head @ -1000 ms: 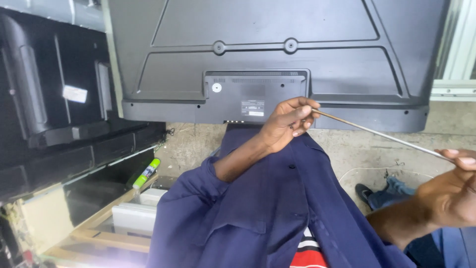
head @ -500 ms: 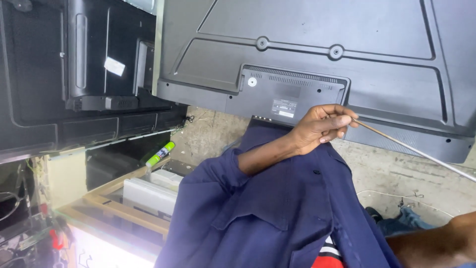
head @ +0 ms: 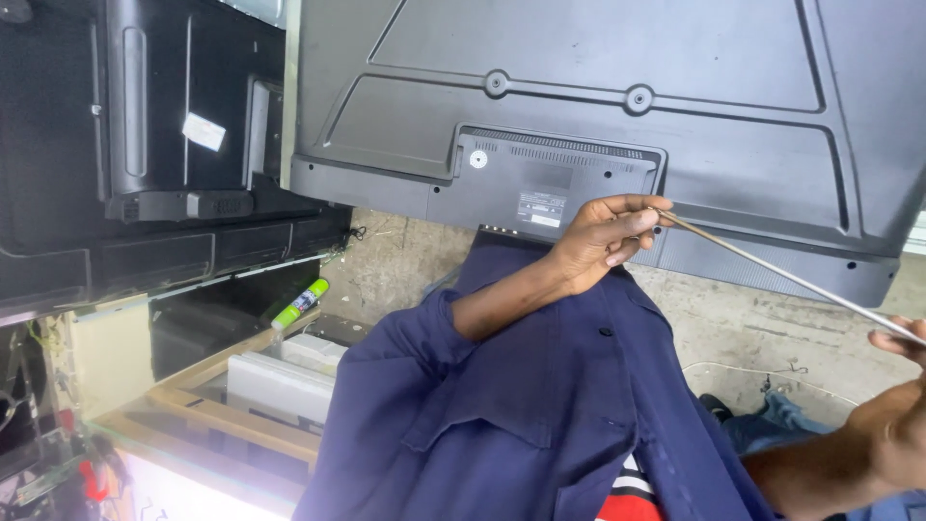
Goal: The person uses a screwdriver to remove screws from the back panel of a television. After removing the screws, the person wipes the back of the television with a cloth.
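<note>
A thin, long silver strip (head: 772,273) runs slantwise from the middle of the view down to the right edge. My left hand (head: 603,236) pinches its upper end, just in front of the lower edge of a big dark grey television back cover (head: 598,87). My right hand (head: 892,425) holds the strip's lower end at the right edge, with the fingertips on it and the hand partly cut off by the frame. My blue sleeve and jacket (head: 521,405) fill the lower middle.
Another black television back (head: 145,145) stands at the left. Below it are a wooden frame (head: 212,415) with a white box and a green-capped tube (head: 301,303). The bare concrete floor (head: 762,328) shows under the cover, with a thin wire on it.
The view has swung so that the grey cover sits more to the right. My left hand keeps its pinch on the strip, and my right hand is back in view at the right edge.
</note>
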